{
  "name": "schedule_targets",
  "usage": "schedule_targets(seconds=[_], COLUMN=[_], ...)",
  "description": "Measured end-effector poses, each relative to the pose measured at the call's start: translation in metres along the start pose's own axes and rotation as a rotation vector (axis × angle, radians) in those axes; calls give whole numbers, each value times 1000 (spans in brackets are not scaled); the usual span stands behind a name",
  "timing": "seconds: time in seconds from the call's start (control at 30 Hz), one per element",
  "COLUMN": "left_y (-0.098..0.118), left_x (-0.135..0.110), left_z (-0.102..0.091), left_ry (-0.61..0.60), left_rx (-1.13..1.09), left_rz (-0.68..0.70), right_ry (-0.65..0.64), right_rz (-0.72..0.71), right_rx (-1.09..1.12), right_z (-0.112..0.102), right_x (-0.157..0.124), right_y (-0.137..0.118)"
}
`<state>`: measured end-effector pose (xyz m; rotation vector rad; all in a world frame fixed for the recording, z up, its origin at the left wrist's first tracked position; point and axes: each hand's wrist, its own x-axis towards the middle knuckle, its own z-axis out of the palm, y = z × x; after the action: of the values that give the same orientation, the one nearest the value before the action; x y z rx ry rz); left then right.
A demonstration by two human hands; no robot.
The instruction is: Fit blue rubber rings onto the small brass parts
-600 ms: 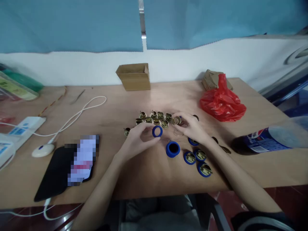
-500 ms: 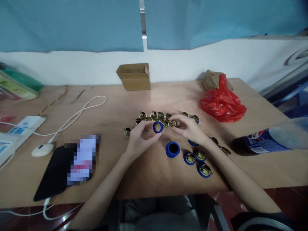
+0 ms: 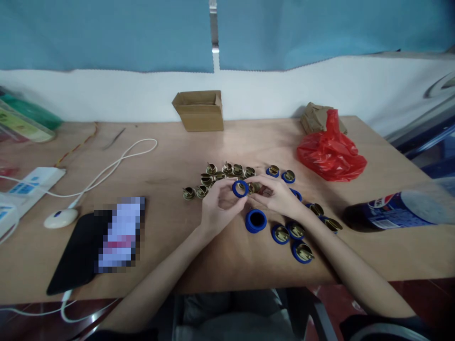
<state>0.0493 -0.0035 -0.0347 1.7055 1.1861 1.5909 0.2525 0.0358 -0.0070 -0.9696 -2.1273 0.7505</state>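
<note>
Blue ring (image 3: 240,188) rightward, in left hand (image 3: 217,208)

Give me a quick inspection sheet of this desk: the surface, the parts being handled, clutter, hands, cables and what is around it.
Surface: wooden table, bare wood between items.
Job's things: blue ring held up; blue cap on the table; brass pieces clustered behind; blue-ringed brass pieces near the right forearm.
Clutter: cardboard box, red plastic bag, bottle lying down, phone on a black pad, tweezers.
Hands: left hand pinches the ring; right hand holds a small brass piece, partly hidden.
Cables: white mouse cable looped; power strip at left.
Surroundings: white wall, blue curtain.
</note>
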Motion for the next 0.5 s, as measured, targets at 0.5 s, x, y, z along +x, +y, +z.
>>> schedule_targets(seconds=[0.5], left_y=[-15], left_x=[17], left_z=[-19], left_ry=[-27], left_rx=[-235], left_rz=[-591], right_ry=[31], right_rz=[70], right_rx=[-67], right_z=[0], right_x=[0], right_y=[8])
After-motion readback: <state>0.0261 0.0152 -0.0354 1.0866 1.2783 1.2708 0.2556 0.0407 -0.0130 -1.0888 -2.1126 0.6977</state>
